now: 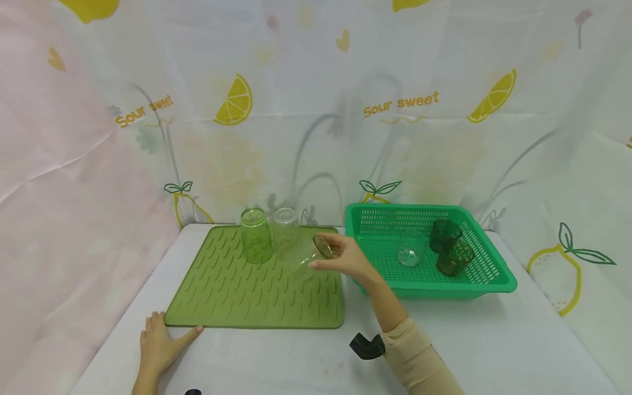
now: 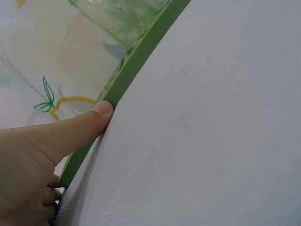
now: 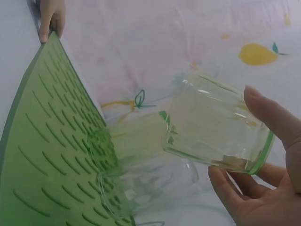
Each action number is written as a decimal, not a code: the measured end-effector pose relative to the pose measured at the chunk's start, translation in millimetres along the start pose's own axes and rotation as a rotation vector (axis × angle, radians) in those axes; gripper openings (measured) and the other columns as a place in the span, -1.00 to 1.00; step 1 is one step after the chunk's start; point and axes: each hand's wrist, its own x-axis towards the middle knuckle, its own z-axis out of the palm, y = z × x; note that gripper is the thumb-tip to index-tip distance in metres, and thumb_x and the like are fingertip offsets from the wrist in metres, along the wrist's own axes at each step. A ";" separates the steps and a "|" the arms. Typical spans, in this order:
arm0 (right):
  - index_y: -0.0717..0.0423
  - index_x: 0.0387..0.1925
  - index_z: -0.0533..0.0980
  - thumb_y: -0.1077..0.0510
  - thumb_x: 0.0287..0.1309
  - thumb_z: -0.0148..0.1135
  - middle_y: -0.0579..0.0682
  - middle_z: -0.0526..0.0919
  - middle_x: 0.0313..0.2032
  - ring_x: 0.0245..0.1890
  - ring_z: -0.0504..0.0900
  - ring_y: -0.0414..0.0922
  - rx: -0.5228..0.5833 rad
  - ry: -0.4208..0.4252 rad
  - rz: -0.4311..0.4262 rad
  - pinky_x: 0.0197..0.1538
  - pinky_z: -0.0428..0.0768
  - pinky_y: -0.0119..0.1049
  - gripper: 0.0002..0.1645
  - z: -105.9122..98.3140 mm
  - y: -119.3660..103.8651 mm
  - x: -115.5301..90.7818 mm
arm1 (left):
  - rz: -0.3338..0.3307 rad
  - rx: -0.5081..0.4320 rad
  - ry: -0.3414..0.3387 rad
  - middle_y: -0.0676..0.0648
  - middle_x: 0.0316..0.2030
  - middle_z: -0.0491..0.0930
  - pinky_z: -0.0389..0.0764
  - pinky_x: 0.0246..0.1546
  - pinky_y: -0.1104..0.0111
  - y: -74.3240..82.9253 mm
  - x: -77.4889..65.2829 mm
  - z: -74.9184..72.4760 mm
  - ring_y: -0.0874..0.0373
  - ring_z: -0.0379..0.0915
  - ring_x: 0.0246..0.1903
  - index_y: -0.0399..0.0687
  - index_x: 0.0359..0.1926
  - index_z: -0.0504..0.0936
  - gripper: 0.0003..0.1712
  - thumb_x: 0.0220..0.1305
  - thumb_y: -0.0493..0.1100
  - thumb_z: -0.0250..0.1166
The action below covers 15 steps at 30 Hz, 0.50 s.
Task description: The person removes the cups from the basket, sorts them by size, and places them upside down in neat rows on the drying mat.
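Note:
My right hand (image 1: 348, 260) holds a pale yellow-green glass (image 3: 214, 125) near its base, thumb on one side and fingers on the other. The glass tilts over the right part of a green ridged mat (image 1: 237, 299), its mouth pointing down and to the left. On the mat's back half, a green glass (image 1: 256, 244) and a clear glass (image 1: 285, 233) stand upside down side by side. My left hand (image 1: 159, 346) rests at the mat's front left corner, its straight thumb against the front edge and its other fingers along the left side.
Right of the mat sits a green plastic basket (image 1: 429, 291). In it are a clear glass (image 1: 411, 251), a brownish glass (image 1: 454, 259) and a dark glass (image 1: 439, 233). A lemon-print cloth (image 1: 296, 137) hangs behind the white table. A black device (image 1: 367, 346) is beside my right sleeve.

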 end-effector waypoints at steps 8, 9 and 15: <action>0.18 0.30 0.30 0.11 -0.11 0.48 0.11 0.39 0.25 0.19 0.43 0.01 0.024 -0.063 0.003 0.07 0.54 -0.17 -0.09 21.3 -0.6 19.6 | 0.061 -0.016 0.092 -0.74 0.22 -0.15 -0.27 0.26 -0.28 -2.8 -2.6 3.3 -0.60 -0.32 0.26 -0.76 0.21 -0.04 0.19 -0.05 0.09 0.40; 0.18 0.30 0.30 0.12 -0.11 0.48 0.11 0.39 0.25 0.19 0.43 0.01 0.027 -0.069 0.005 0.07 0.54 -0.19 -0.09 23.9 -0.2 22.0 | 0.063 -0.016 0.095 -0.74 0.22 -0.14 -0.27 0.27 -0.28 -3.4 -2.9 3.8 -0.60 -0.32 0.26 -0.76 0.21 -0.03 0.19 -0.05 0.08 0.40; 0.28 0.28 0.29 0.19 -0.09 0.44 0.17 0.43 0.21 0.10 0.48 0.00 0.028 -0.100 -0.034 -0.01 0.58 -0.24 -0.12 41.7 2.5 37.6 | 0.049 -0.015 0.094 -0.74 0.23 -0.14 -0.28 0.27 -0.27 -5.4 -4.2 4.3 -0.59 -0.32 0.27 -0.77 0.23 -0.05 0.21 -0.05 0.10 0.41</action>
